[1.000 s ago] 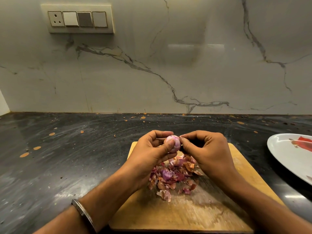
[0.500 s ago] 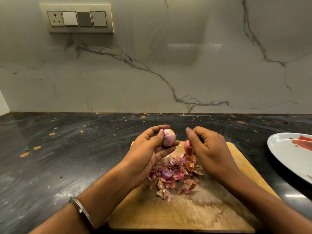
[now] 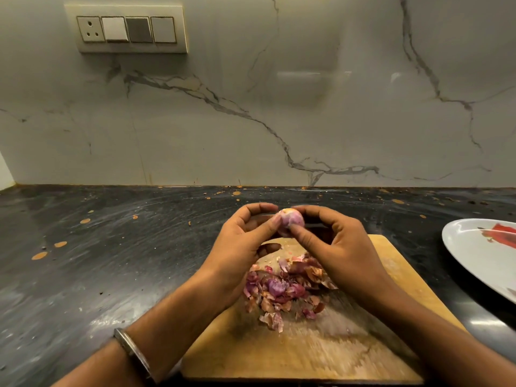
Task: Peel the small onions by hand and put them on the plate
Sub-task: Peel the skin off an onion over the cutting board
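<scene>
A small pinkish-purple onion (image 3: 291, 220) is held in the air above the far edge of the wooden cutting board (image 3: 321, 356). My left hand (image 3: 243, 247) grips it from the left with thumb and fingertips. My right hand (image 3: 335, 247) pinches it from the right with thumb and forefinger. Under my hands a pile of purple and brown onion skins (image 3: 284, 291) lies on the board. The white plate (image 3: 480, 252) with a red print sits at the right edge, partly cut off by the frame.
The board lies on a dark stone counter (image 3: 111, 261) speckled with orange flecks. A marble backsplash rises behind it, with a switch panel (image 3: 125, 29) at the upper left. A metal bangle (image 3: 131, 350) circles my left wrist.
My right hand, which had pulled away with a piece of skin, has come back to the onion. Both hands now hold the onion slightly higher and farther from me.
</scene>
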A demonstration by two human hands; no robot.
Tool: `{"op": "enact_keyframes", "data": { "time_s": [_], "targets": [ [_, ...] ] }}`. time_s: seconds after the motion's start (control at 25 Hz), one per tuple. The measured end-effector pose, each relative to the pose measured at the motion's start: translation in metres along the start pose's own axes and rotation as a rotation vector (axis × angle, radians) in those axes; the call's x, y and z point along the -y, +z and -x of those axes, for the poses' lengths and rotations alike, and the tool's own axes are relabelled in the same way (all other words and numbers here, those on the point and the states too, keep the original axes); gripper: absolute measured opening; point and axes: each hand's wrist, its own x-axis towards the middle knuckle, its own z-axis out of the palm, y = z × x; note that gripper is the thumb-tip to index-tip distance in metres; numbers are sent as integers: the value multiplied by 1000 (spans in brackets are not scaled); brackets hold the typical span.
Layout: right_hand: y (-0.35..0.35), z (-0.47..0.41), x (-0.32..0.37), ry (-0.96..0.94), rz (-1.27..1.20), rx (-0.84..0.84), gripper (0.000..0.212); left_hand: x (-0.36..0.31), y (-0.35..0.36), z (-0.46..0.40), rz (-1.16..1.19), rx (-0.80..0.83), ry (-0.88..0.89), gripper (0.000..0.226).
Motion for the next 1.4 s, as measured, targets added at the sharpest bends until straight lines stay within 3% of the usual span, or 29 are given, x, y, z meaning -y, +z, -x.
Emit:
{"op": "enact_keyframes", "data": {
  "time_s": [0.2,0.52,0.76,1.04,1.4],
  "targets": [
    [0,-3,-2,148,-289,24,35,-5,-2,1,-376,-40,184,19],
    [-3,-6,-3,179,-298,88,41,-10,-8,1,-727,-23,294,19],
    [-2,-4,-9,192,-208,30,25,-9,-7,2,-833,4,304,17],
    [-1,-2,-6,146,-156,6,35,-9,-6,2,-858,16,300,17],
    [4,3,-4,95,-97,-33,33,-5,-1,4,-895,-117,434,13]
  ]
}}
